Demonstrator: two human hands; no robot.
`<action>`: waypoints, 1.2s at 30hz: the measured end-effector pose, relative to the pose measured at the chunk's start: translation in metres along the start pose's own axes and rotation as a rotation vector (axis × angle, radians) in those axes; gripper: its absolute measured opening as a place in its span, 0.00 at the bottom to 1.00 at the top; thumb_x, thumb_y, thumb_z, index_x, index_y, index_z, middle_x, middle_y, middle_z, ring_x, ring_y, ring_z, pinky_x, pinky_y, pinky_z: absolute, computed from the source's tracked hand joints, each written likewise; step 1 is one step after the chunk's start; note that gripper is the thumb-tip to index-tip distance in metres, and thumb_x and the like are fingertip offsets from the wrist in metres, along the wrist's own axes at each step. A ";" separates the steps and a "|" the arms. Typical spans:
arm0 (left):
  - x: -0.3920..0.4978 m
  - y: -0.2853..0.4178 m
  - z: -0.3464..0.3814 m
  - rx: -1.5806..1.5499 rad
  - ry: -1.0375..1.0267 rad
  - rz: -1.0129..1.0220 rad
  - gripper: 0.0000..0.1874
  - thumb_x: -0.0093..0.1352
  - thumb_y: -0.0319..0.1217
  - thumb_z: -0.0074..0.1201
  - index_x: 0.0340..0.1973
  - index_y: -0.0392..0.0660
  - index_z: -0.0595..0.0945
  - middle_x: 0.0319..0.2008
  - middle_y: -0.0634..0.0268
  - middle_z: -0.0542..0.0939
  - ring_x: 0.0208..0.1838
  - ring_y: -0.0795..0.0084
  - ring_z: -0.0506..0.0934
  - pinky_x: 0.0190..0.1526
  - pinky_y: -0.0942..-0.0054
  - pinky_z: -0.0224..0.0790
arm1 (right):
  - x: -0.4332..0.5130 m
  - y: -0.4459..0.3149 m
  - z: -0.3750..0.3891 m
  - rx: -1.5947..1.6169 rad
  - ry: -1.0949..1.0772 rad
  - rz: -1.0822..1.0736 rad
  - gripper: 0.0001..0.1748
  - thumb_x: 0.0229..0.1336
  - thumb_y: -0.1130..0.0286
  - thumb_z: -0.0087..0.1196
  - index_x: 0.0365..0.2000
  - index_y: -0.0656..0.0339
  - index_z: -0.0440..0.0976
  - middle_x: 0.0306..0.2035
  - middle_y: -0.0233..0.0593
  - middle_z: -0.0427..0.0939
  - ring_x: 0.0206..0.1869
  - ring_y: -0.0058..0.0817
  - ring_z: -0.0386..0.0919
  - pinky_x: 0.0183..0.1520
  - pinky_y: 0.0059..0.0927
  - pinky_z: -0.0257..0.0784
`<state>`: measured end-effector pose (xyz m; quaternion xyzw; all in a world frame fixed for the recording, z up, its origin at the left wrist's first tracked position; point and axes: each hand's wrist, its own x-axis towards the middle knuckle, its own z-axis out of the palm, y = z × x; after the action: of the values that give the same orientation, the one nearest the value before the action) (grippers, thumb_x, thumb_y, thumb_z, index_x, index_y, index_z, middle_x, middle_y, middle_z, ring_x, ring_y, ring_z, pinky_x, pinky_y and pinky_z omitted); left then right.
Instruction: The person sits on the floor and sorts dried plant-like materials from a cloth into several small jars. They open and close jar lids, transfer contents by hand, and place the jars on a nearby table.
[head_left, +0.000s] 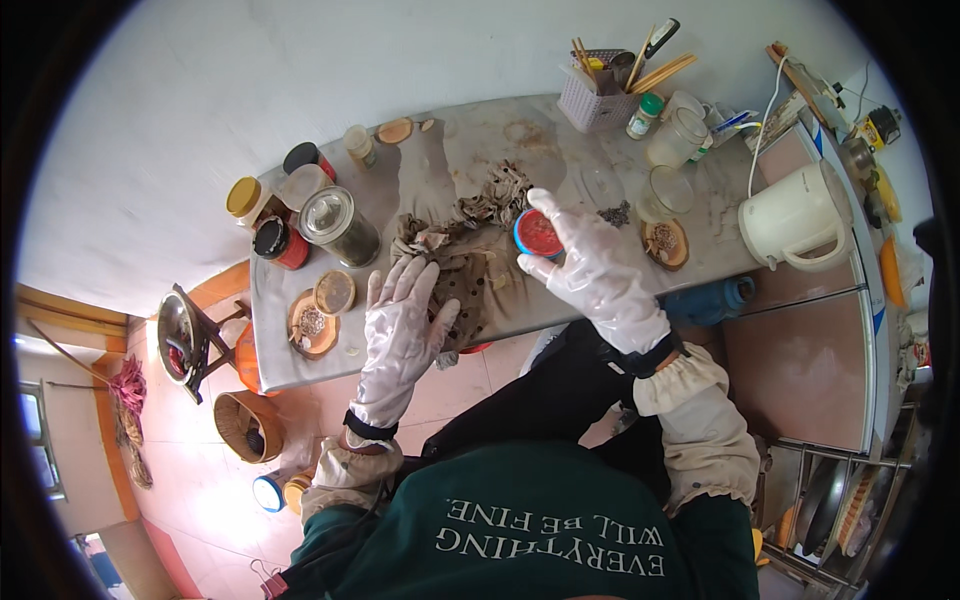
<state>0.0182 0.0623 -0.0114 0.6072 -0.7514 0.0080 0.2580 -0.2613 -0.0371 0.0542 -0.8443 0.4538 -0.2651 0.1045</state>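
Observation:
On a grey, stained tabletop (360, 351) lies a crumpled brown cloth with dark dots (461, 289). My left hand (401, 322), in a white glove, rests with spread fingers at the cloth's left part. My right hand (592, 262), gloved too, has thumb and fingers around a round lid or shallow container, red with a blue rim (538, 233), beside the cloth. Small dark pieces (615, 213) lie to the right of it. A glass jar with a glass lid (337, 226) stands left of the cloth.
Several lidded jars (281, 243) crowd the table's left end. A utensil basket (598, 105), a green-capped shaker (645, 116), a clear glass (664, 195) and a white electric kettle (799, 214) are at the right. Wooden coasters (313, 324) lie near the edges.

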 end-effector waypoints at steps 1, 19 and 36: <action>0.000 -0.002 -0.001 -0.021 0.033 0.009 0.29 0.73 0.39 0.72 0.66 0.41 0.85 0.69 0.49 0.84 0.75 0.43 0.78 0.79 0.38 0.63 | -0.001 0.000 0.004 0.000 0.021 -0.022 0.47 0.60 0.58 0.79 0.76 0.56 0.70 0.56 0.51 0.87 0.57 0.53 0.86 0.61 0.49 0.82; 0.063 0.085 0.007 -0.821 -0.155 -0.203 0.55 0.73 0.36 0.76 0.86 0.33 0.58 0.82 0.38 0.70 0.86 0.48 0.67 0.86 0.51 0.57 | -0.029 0.118 0.017 -0.126 0.131 0.076 0.22 0.73 0.77 0.60 0.64 0.58 0.82 0.57 0.53 0.87 0.61 0.54 0.84 0.68 0.49 0.79; 0.100 0.080 0.080 -0.855 0.086 -0.195 0.35 0.61 0.39 0.79 0.64 0.47 0.84 0.52 0.55 0.91 0.59 0.52 0.89 0.63 0.57 0.81 | 0.007 -0.009 -0.014 0.254 -0.084 -0.058 0.15 0.68 0.80 0.66 0.53 0.65 0.86 0.50 0.51 0.88 0.52 0.50 0.87 0.58 0.42 0.81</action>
<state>-0.0986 -0.0340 -0.0168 0.5130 -0.6150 -0.3027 0.5167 -0.2596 -0.0370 0.0721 -0.8472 0.3874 -0.2879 0.2218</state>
